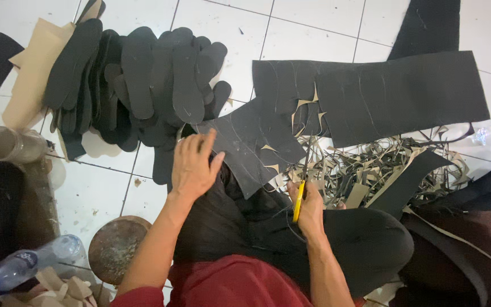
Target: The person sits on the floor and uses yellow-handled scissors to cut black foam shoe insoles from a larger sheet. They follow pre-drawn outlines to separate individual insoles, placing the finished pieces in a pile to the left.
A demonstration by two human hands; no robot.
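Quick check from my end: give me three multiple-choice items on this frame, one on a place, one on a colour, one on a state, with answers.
1. Where is the pile of cut black insoles?
A. upper left on the tiled floor
B. lower right
C. on the lap

2. What colour are the scissors' handles?
A. red
B. yellow
C. green

3. What is the left hand doing?
A. lying on the black sheet
B. gripping the bottle
C. hanging free

Answers: A, the pile lies above the left hand; B, yellow shows in the right hand; A, fingers spread on the sheet's edge.
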